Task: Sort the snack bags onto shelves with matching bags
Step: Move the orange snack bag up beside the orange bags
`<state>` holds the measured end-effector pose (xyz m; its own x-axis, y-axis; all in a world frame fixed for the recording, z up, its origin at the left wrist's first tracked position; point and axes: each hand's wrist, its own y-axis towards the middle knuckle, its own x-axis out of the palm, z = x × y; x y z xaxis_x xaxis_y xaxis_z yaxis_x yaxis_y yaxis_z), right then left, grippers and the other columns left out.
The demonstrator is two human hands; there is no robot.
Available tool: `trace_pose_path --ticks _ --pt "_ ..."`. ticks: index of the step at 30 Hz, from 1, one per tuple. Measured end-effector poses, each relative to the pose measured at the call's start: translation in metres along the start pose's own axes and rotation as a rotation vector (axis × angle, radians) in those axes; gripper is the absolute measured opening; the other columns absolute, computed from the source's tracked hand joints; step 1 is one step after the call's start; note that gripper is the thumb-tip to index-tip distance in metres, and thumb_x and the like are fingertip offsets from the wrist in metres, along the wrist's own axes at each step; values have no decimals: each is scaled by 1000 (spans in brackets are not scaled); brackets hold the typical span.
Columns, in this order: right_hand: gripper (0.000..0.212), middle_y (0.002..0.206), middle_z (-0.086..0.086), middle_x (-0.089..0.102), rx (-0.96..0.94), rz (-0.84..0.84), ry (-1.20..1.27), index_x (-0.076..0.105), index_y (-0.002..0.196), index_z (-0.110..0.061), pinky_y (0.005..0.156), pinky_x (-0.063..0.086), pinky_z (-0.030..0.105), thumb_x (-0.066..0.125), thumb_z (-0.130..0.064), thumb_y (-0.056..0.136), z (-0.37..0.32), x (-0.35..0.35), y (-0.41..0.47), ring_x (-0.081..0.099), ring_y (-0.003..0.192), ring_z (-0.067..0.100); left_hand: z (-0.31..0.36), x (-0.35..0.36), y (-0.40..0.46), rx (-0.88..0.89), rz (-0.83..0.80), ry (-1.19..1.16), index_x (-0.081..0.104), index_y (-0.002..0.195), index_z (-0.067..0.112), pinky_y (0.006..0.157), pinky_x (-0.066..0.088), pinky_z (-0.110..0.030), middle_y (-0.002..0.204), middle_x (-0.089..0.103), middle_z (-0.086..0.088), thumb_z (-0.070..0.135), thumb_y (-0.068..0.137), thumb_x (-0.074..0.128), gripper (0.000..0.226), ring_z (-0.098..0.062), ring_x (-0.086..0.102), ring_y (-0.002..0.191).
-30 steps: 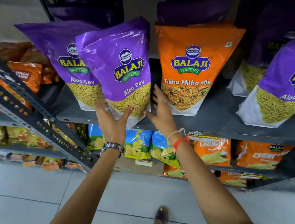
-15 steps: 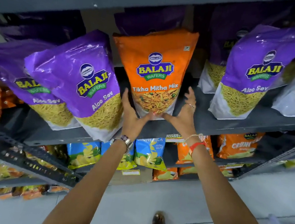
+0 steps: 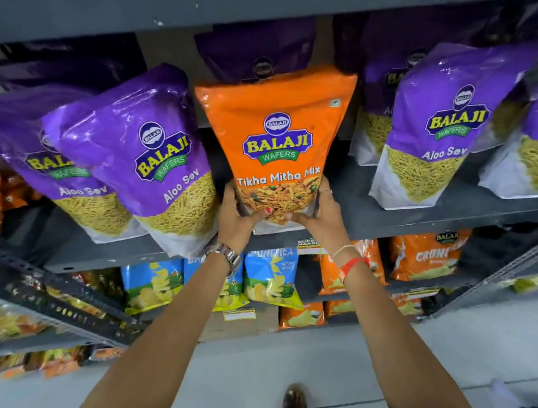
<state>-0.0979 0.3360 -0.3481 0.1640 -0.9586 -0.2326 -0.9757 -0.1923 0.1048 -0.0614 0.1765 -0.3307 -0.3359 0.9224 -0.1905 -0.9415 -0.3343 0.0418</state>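
The orange bag [image 3: 278, 143] stands on the shelf [image 3: 431, 219] among purple bags [image 3: 150, 152], out of place. Both hands, left [image 3: 236, 215] and right [image 3: 319, 214], have fingers closed around its base. Pulling it out could topple the purple bags leaning just beside it.
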Motion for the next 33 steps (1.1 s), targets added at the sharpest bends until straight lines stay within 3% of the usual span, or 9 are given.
trace_pose_path --ticks 4,8,12,15,18,21,27,31,33 --pt "90 122 0 58 -50 31 -97 38 137 -13 102 47 51 86 -16 61 -18 -6 -39 53 121 20 11 -13 -47 41 33 -89 38 127 6 79 52 -14 118 55 -12 -8 70 69 66 -16 56 102" --pt "87 121 4 64 -120 76 -125 42 134 -18 94 53 52 88 -17 60 -49 -3 -76 58 116 21 30 -38 -86 73 51 -170 42 125 10 85 52 -29 119 59 -14 -8 70 68 63 -26 57 108" --pt "90 118 -2 66 -199 87 -75 45 132 -25 91 55 49 89 -35 54 -95 7 -108 61 113 16 61 -77 -120 194 126 -90 46 126 9 74 49 -7 112 62 -6 1 69 72 64 -16 60 100" --pt "90 116 -9 67 -292 72 -48 47 131 -28 87 57 47 85 -48 51 -133 19 -124 61 112 8 87 -110 -140 287 183 -47 45 129 16 82 52 -22 117 63 -4 12 70 75 67 -18 61 103" --pt "89 119 -13 67 -382 53 -25 49 132 -28 94 54 42 87 -48 53 -172 32 -133 60 115 4 115 -142 -152 391 221 26 44 129 16 75 46 -9 110 62 9 10 73 71 62 8 59 93" --pt "87 121 -10 68 -451 31 -13 50 131 -30 95 54 42 90 -42 54 -209 44 -133 61 115 5 145 -171 -157 459 245 43 47 123 23 70 44 -4 110 61 12 9 75 69 55 13 56 91" --pt "94 113 -11 72 -599 28 -39 49 131 -39 93 55 41 87 -57 48 -285 64 -110 64 109 5 198 -219 -150 570 310 -16 49 124 18 87 52 -38 119 63 -2 15 73 69 54 -16 60 109" --pt "92 108 -8 74 -667 47 -27 53 126 -37 91 55 41 87 -57 44 -333 79 -82 66 105 8 241 -247 -128 631 326 -25 51 118 16 77 50 -15 106 64 10 4 77 65 45 9 61 90" --pt "93 108 -7 73 -684 34 -31 55 124 -34 90 56 42 85 -60 41 -355 87 -64 66 105 10 260 -260 -113 638 328 17 50 120 14 76 50 -12 104 64 11 6 78 65 45 13 59 86"
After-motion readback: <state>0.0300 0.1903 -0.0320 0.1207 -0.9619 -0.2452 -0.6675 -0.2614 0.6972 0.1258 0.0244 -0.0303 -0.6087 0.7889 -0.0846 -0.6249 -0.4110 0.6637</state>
